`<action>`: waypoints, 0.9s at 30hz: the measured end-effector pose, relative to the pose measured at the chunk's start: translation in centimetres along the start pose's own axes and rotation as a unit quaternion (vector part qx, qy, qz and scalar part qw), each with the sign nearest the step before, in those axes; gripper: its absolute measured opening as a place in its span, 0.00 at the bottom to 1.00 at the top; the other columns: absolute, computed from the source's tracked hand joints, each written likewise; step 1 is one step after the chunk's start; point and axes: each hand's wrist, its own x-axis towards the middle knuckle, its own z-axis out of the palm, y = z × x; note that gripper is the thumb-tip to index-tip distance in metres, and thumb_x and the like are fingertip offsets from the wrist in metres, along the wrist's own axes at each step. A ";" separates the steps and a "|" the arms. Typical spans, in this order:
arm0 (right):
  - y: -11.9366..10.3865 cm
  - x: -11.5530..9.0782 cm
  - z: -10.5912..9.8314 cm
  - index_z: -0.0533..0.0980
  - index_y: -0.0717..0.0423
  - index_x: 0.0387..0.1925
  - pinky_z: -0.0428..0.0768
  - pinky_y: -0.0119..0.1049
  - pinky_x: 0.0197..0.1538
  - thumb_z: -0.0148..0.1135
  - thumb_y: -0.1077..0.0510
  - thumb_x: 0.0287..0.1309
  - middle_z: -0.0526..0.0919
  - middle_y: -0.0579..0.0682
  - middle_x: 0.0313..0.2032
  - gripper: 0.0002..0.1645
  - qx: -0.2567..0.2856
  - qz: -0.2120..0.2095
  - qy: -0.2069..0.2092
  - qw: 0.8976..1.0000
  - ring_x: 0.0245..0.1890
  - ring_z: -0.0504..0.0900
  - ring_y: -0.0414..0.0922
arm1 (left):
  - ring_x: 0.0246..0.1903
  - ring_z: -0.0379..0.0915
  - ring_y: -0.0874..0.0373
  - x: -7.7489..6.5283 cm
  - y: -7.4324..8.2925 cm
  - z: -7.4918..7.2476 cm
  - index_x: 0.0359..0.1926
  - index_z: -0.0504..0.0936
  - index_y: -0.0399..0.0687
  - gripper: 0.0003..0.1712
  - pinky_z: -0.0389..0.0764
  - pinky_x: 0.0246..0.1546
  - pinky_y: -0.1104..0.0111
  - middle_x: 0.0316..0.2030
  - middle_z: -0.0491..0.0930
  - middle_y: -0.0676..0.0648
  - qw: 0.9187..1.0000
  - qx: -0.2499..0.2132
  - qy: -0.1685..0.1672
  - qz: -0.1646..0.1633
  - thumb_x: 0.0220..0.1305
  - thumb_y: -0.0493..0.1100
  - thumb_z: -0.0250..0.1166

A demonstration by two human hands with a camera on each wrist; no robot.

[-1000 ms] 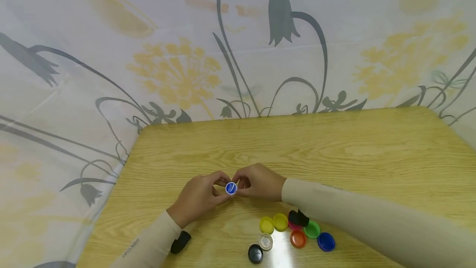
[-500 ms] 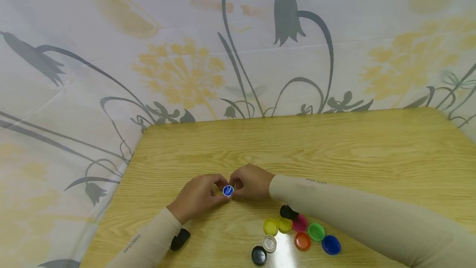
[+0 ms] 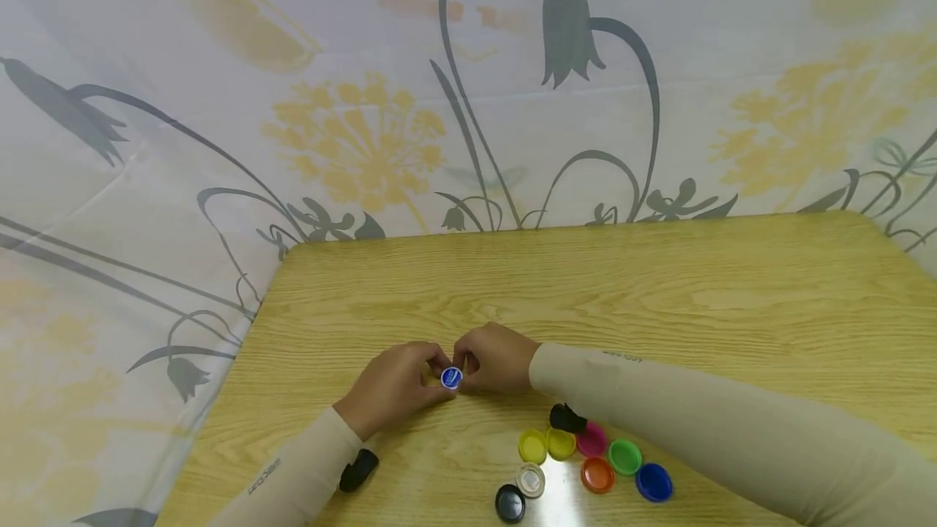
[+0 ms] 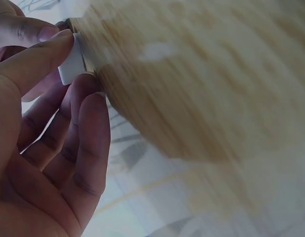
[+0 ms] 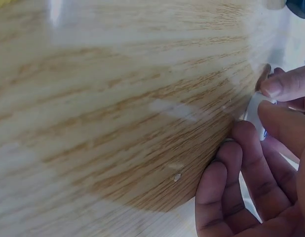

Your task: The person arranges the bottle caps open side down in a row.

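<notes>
Near the front middle of the table, a small round white cap [image 3: 451,378] with a blue printed top is held between both hands. My left hand [image 3: 391,385] pinches it from the left with thumb and forefinger. From the right, the thumb and forefinger of my right hand [image 3: 499,360] pinch it too. In the left wrist view the white side of the cap [image 4: 71,63] shows between the fingertips, close to the tabletop. The right wrist view shows the cap [image 5: 253,112] partly hidden by fingers.
Round caps lie to the front right: yellow [image 3: 533,446], pink [image 3: 591,439], green [image 3: 625,457], orange [image 3: 597,475], blue [image 3: 654,482], cream [image 3: 530,480] and black [image 3: 510,503]. Behind the wooden table [image 3: 586,283] hangs a flower-patterned cloth [image 3: 351,39].
My right hand has shifted a little left, and the hands are closer together around the cap. The head view has turned slightly left. Both hands keep pinching the cap.
</notes>
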 end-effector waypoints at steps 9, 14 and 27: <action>0.3 -0.6 -0.3 0.84 0.53 0.41 0.76 0.29 0.33 0.68 0.58 0.60 0.82 0.40 0.27 0.08 -0.015 0.016 -0.003 1.000 0.26 0.76 0.34 | 0.29 0.73 0.68 0.1 0.2 0.3 0.42 0.84 0.53 0.13 0.75 0.32 0.73 0.33 0.81 0.60 1.000 0.002 -0.003 -0.012 0.58 0.49 0.75; 0.9 -1.9 -2.3 0.83 0.53 0.46 0.81 0.32 0.42 0.63 0.54 0.65 0.86 0.41 0.34 0.11 -0.041 0.012 -0.011 0.999 0.33 0.81 0.33 | 0.27 0.71 0.68 0.1 0.5 0.2 0.49 0.83 0.52 0.19 0.74 0.30 0.72 0.31 0.79 0.59 0.999 0.034 0.000 -0.016 0.59 0.52 0.74; 0.0 -10.1 -4.9 0.82 0.50 0.52 0.83 0.34 0.44 0.60 0.53 0.70 0.87 0.40 0.41 0.14 -0.024 -0.042 0.106 0.993 0.38 0.81 0.31 | 0.25 0.78 0.66 -0.1 5.4 -0.2 0.46 0.85 0.52 0.12 0.74 0.23 0.78 0.35 0.85 0.53 0.959 0.088 0.228 0.146 0.62 0.48 0.70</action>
